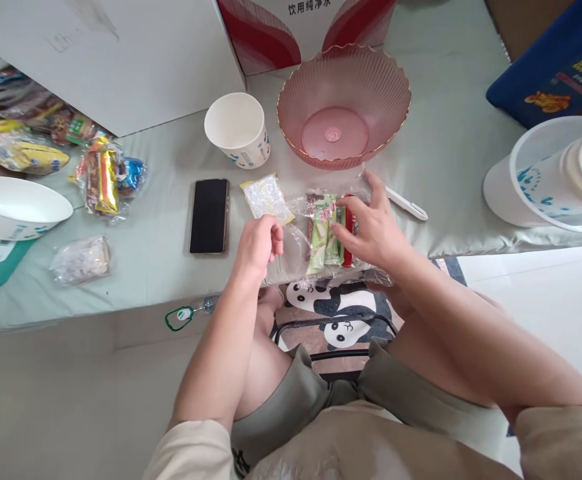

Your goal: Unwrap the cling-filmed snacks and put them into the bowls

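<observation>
My left hand point(259, 245) is closed in a pinch on the edge of a clear plastic bag point(298, 230) lying at the near edge of the grey-green cloth. My right hand point(373, 228) curls its fingers around several green and red wrapped snack sticks point(327, 233) that lie inside that bag. A small clear packet with a yellow edge point(267, 197) rests just beyond my left hand. An empty pink ribbed bowl point(343, 107) stands behind the bag.
A black phone point(209, 215) lies left of my hands. A white paper cup point(239, 129), a white pen-like stick point(407, 203), white tubs point(555, 175) at right, a white bowl point(13, 208) and snack bags point(101, 179) at left surround them. Cardboard boxes point(121, 53) stand behind.
</observation>
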Demonstrator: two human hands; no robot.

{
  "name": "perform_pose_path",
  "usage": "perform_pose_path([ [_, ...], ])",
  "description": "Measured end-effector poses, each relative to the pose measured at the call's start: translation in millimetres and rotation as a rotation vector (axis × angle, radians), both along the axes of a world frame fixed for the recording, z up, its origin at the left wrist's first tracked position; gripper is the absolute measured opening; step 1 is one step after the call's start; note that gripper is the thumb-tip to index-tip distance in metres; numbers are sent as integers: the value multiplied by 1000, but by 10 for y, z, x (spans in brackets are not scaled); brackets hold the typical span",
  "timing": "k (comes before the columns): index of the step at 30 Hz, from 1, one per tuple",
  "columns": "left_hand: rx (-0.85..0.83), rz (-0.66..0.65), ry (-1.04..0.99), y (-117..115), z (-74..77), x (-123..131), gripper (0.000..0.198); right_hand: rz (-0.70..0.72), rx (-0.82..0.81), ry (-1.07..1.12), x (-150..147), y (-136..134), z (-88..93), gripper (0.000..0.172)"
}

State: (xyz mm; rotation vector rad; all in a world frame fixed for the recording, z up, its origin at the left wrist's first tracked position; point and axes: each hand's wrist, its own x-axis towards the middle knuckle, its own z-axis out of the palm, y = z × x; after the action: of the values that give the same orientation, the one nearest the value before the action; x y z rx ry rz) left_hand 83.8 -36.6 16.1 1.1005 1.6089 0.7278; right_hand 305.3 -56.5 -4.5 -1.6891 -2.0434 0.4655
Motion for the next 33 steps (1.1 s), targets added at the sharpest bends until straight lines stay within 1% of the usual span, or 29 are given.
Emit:
perform_pose_path([
  [1,72,7,115,-2,-2,-23,28,-31,23,-6,-13,-14,17,38],
  [3,276,22,342,16,4,-56,17,-74,62,-31,-64,-52,67,36],
  [4,374,10,413,33,9,-63,10,-81,71,-46,-98,-71,96,36],
  [5,457,-21,455,54,16,-65,10,-76,71,-62,-132,-89,123,36],
  [8,635,-163,524,120,24,-47,47,8,40,-89,-215,-120,169,39],
  [9,662,-193,545,144,20,-39,54,53,33,-89,-234,-122,168,41],
  [10,663,-205,554,169,12,-31,50,98,31,-87,-248,-123,161,44],
  [11,640,-200,549,196,1,-25,35,135,30,-86,-259,-124,150,47],
  [12,602,-179,530,226,-14,-22,17,156,28,-89,-269,-127,137,49],
  [13,556,-145,494,259,-31,-24,12,163,19,-96,-280,-135,124,51],
  [15,460,-40,377,328,-63,-40,33,153,-18,-118,-307,-163,107,53],
  [16,420,26,302,361,-77,-55,37,150,-40,-132,-324,-183,103,55],
  [19,347,200,123,438,-99,-117,35,186,-83,-160,-378,-246,109,54],
  [21,334,252,95,452,-108,-164,33,204,-97,-167,-406,-272,116,46],
  [23,327,230,103,429,-124,-204,27,193,-102,-165,-420,-281,118,36],
  [25,310,138,120,375,-147,-231,15,168,-93,-155,-423,-279,113,29],
  [26,309,74,130,343,-158,-238,15,156,-85,-147,-421,-276,107,27],
  [28,342,-47,154,283,-169,-237,35,139,-69,-135,-415,-274,95,23],
  [29,374,-95,168,261,-167,-231,46,133,-63,-133,-411,-275,90,21],
  [30,406,-127,185,245,-162,-221,53,127,-56,-136,-406,-278,86,18],
  [31,429,-144,206,238,-153,-210,52,122,-49,-141,-401,-283,86,18],
  [32,441,-142,232,237,-145,-200,44,112,-42,-149,-393,-289,89,20],
  [33,444,-128,252,242,-139,-190,31,100,-38,-157,-385,-296,96,26],
])
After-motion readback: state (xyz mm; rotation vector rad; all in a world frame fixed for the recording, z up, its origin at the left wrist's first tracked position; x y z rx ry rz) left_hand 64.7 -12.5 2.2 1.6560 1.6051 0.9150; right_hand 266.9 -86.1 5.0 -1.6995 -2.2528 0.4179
